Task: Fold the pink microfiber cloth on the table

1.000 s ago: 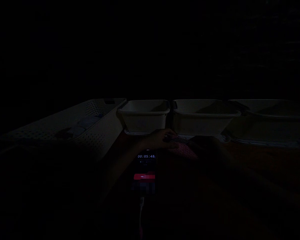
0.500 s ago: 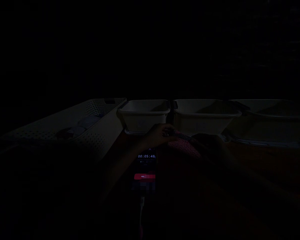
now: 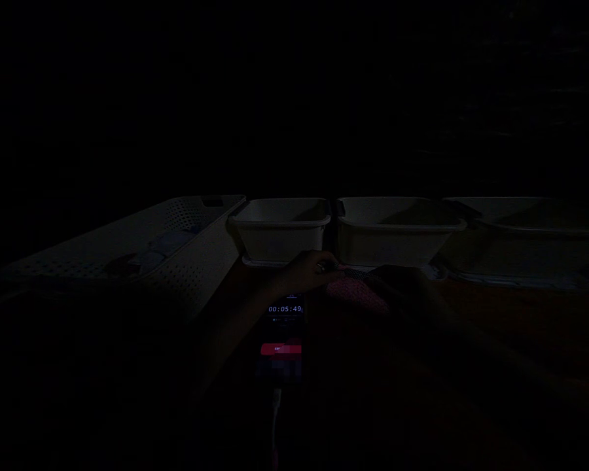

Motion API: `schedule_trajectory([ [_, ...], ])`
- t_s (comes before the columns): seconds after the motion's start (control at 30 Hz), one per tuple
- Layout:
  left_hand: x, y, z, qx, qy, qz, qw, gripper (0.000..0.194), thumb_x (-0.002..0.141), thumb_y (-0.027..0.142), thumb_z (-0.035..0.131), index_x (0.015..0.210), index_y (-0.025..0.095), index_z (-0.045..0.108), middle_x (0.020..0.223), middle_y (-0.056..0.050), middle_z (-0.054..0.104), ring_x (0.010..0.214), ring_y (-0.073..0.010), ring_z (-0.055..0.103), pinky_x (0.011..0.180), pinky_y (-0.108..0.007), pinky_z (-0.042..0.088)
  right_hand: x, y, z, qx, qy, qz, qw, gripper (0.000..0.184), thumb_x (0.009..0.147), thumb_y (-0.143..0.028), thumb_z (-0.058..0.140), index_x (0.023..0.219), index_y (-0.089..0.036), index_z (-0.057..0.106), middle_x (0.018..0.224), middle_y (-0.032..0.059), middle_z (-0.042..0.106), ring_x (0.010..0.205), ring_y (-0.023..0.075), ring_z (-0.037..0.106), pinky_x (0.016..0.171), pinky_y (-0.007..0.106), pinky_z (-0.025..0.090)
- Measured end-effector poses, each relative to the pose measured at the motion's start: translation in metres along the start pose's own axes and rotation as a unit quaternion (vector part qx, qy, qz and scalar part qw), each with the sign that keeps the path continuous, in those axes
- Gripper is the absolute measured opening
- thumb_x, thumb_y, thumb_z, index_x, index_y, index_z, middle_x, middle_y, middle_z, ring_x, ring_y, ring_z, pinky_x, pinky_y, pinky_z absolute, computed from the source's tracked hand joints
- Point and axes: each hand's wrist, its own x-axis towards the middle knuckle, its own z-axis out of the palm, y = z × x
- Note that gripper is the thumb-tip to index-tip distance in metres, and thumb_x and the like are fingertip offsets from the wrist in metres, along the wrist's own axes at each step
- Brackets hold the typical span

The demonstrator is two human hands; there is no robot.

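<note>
The scene is very dark. A pink, rough-textured cloth (image 3: 356, 294) with a dark patterned strip along its top edge is held up between my hands. My left hand (image 3: 311, 269) pinches its left end, thumb and fingertips together. At the other end, my right hand (image 3: 405, 282) is a dim shape closed on the cloth; its separate fingers are lost in shadow. Just below my left hand lies a lit phone (image 3: 283, 340) showing a running timer and a red button.
To the left stands a perforated white basket (image 3: 216, 252) with some dim items inside. A row of pale bins runs across the back: a small one (image 3: 279, 241), a middle one (image 3: 392, 245) and a right one (image 3: 525, 252). A white cable (image 3: 275, 418) leads from the phone.
The timer has gone from 05:48 to 05:49. My hands and the cloth sit slightly lower in view, as the whole scene shifted a little. Both hands keep the cloth.
</note>
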Motion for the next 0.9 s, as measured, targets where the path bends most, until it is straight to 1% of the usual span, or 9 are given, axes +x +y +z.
schedule_trajectory([
  [0.13,-0.004,-0.002,0.002,0.054,-0.05,0.012,0.997,0.023,0.082,0.03,0.062,0.098,0.014,0.064,0.1,-0.007,0.068,0.087,-0.0148,0.062,0.073,-0.025,0.046,0.007,0.016,0.005,-0.016,-0.03,0.008,0.999,0.029,0.082,-0.041,0.052,0.089,-0.016,0.064,0.087,0.0089,0.068,0.076,0.0191,0.063,0.064,0.028,0.045],
  [0.23,-0.006,-0.005,0.001,0.123,-0.057,0.011,0.991,0.021,0.082,0.028,0.06,0.098,0.015,0.065,0.098,-0.007,0.068,0.086,-0.0154,0.062,0.071,-0.024,0.044,0.008,0.025,0.011,-0.113,-0.027,-0.024,0.993,0.027,0.078,-0.043,0.057,0.083,-0.018,0.066,0.083,0.0088,0.068,0.073,0.0209,0.062,0.064,0.031,0.046],
  [0.37,-0.007,-0.009,-0.002,0.166,-0.054,0.007,0.985,0.023,0.082,0.032,0.06,0.098,0.017,0.066,0.092,-0.005,0.069,0.081,-0.0161,0.063,0.068,-0.024,0.043,0.001,0.015,0.009,-0.223,0.029,-0.091,0.97,0.027,0.074,-0.041,0.062,0.089,-0.019,0.068,0.091,0.0093,0.067,0.081,0.0227,0.06,0.067,0.032,0.047],
  [0.43,-0.007,-0.011,-0.003,0.155,-0.053,0.007,0.986,0.023,0.082,0.032,0.059,0.098,0.018,0.067,0.093,-0.005,0.069,0.082,-0.0162,0.063,0.067,-0.024,0.042,-0.006,0.0,0.005,-0.202,0.052,-0.112,0.972,0.025,0.077,-0.036,0.06,0.095,-0.02,0.067,0.099,0.009,0.066,0.091,0.0228,0.06,0.071,0.032,0.048],
  [0.47,-0.006,-0.013,-0.003,0.152,-0.056,0.005,0.987,0.022,0.081,0.031,0.059,0.098,0.018,0.067,0.094,-0.004,0.07,0.082,-0.0162,0.063,0.068,-0.024,0.042,-0.01,-0.008,0.003,-0.19,0.029,-0.122,0.974,0.026,0.076,-0.035,0.062,0.097,-0.021,0.067,0.101,0.008,0.065,0.092,0.0225,0.06,0.072,0.031,0.049],
  [0.63,-0.003,-0.018,-0.003,0.136,-0.073,-0.005,0.988,0.024,0.081,0.035,0.059,0.092,0.016,0.069,0.088,-0.005,0.07,0.076,-0.0153,0.062,0.064,-0.023,0.04,-0.015,-0.019,0.021,-0.046,-0.152,-0.11,0.981,0.026,0.087,-0.037,0.048,0.103,-0.027,0.067,0.099,0.0041,0.068,0.08,0.0175,0.065,0.064,0.026,0.051],
  [0.7,-0.003,-0.019,-0.003,0.126,-0.08,-0.013,0.989,0.03,0.081,0.042,0.059,0.09,0.016,0.069,0.082,-0.004,0.07,0.071,-0.0144,0.062,0.061,-0.023,0.038,-0.01,-0.012,0.036,0.007,-0.165,-0.095,0.982,0.029,0.087,-0.036,0.049,0.11,-0.028,0.064,0.107,0.0042,0.067,0.091,0.0189,0.065,0.073,0.029,0.052],
  [0.8,-0.002,-0.021,-0.003,0.117,-0.09,-0.008,0.989,0.031,0.082,0.045,0.058,0.088,0.016,0.07,0.078,-0.004,0.07,0.068,-0.0133,0.061,0.06,-0.022,0.038,-0.004,-0.004,0.051,0.103,-0.134,-0.057,0.984,0.031,0.088,-0.037,0.047,0.113,-0.026,0.062,0.114,0.0048,0.065,0.101,0.0194,0.062,0.086,0.034,0.051],
  [0.9,-0.001,-0.024,-0.002,0.118,-0.086,0.007,0.989,0.029,0.082,0.043,0.058,0.088,0.017,0.069,0.08,-0.004,0.07,0.07,-0.0135,0.062,0.061,-0.022,0.039,-0.004,-0.006,0.053,0.065,-0.133,-0.044,0.988,0.033,0.091,-0.033,0.042,0.118,-0.025,0.059,0.112,0.0054,0.066,0.094,0.0184,0.065,0.079,0.033,0.054],
])
